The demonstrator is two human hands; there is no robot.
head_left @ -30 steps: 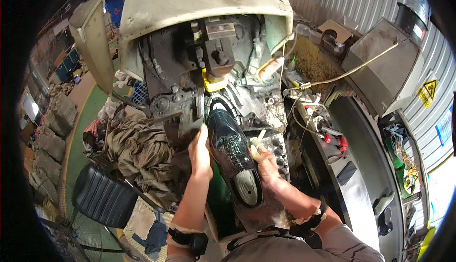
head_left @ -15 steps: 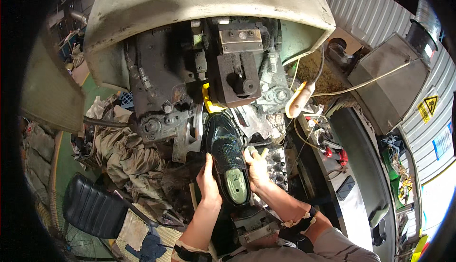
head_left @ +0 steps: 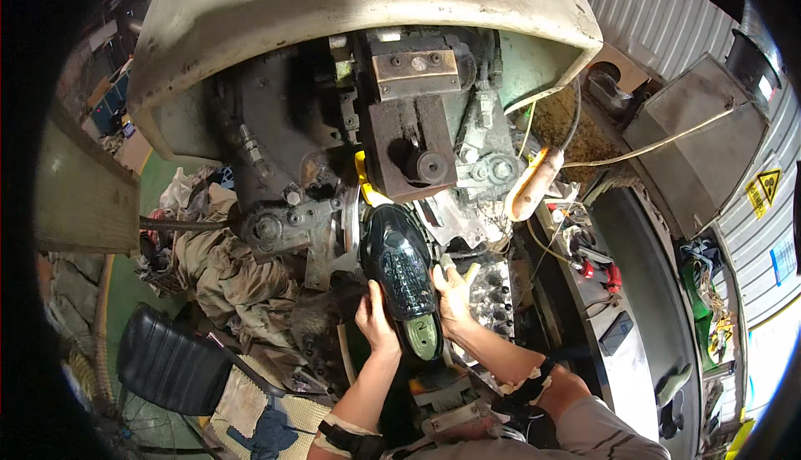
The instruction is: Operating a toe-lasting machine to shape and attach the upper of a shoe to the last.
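Note:
A glossy black shoe upper [head_left: 399,268] on a green shoe last [head_left: 423,340] lies between my hands, its toe pointing at the machine. My left hand [head_left: 377,320] is closed on its left side near the heel end. On the opposite side my right hand [head_left: 452,295] grips it, with something pale around the fingertips. Just past the toe is a yellow part [head_left: 369,181] of the machine, below a dark steel block [head_left: 410,145]. I cannot tell whether the toe touches the yellow part. The sole is hidden underneath.
A pale machine hood [head_left: 359,1] arches over the mechanism. To its right hangs a light-coloured handle-like piece [head_left: 534,185] on a cable. A phone [head_left: 617,332] lies on the right-hand bench. Crumpled cloth [head_left: 225,251] and a black chair [head_left: 171,360] are at left.
The shoe has tilted in my hands: more of its shiny top shows and less of the green last. Both hands keep their hold. The whole view has shifted slightly.

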